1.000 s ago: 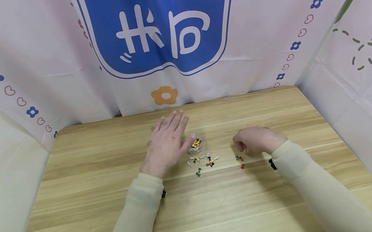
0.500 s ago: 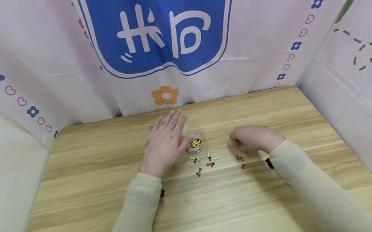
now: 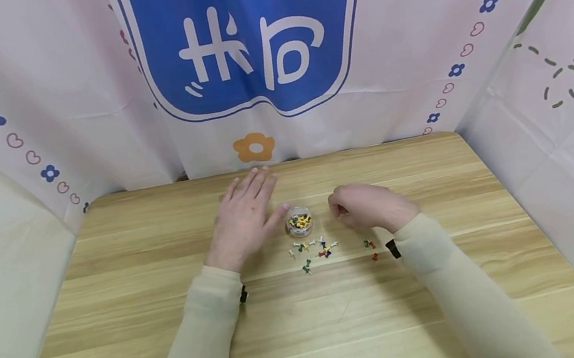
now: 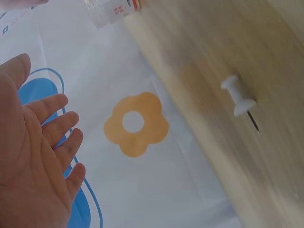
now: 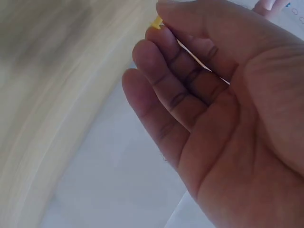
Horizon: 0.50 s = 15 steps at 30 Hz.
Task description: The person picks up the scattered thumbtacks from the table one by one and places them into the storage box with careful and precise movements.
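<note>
My right hand (image 3: 368, 204) pinches a yellow push pin (image 5: 157, 22) between thumb and fingertips, as the right wrist view shows. It is to the right of a small round clear container (image 3: 301, 231) that has yellow, white and dark push pins inside. Left of that container my left hand (image 3: 242, 224) has its fingers stretched out and holds nothing, the thumb tip close to the container's rim. In the left wrist view a white push pin (image 4: 238, 97) lies on the wood with its needle bare, and part of the container (image 4: 113, 10) shows at the top.
Several loose push pins (image 3: 326, 252) in white, green, red, blue and yellow lie in front of the container. A red pin (image 3: 375, 257) and a red-green pair (image 3: 369, 244) lie farther right. A printed curtain (image 3: 313, 130) hangs behind the wooden table (image 3: 303, 341).
My right hand has moved left and away from me, toward the container, off the red and green pins. My left hand has shifted slightly left, uncovering more of the container.
</note>
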Tool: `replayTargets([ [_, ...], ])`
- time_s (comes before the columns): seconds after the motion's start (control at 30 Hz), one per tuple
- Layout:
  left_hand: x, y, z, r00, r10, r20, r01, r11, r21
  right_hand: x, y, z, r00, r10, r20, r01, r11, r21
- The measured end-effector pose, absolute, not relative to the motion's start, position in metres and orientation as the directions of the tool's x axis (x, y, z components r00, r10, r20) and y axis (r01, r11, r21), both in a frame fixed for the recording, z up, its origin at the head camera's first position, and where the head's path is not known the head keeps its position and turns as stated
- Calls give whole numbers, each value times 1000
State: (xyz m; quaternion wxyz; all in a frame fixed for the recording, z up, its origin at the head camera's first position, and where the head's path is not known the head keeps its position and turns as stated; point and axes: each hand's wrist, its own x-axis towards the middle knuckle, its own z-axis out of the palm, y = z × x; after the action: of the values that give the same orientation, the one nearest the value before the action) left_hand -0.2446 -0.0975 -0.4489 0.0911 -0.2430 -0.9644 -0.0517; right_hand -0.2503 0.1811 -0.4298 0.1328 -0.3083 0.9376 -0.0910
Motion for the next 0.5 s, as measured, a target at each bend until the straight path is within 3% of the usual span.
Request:
replayTargets([
  [0.5, -252, -118, -446, -893, 393, 219, 424, 898, 117, -257, 144, -428, -791, -604, -100, -580, 791, -197],
])
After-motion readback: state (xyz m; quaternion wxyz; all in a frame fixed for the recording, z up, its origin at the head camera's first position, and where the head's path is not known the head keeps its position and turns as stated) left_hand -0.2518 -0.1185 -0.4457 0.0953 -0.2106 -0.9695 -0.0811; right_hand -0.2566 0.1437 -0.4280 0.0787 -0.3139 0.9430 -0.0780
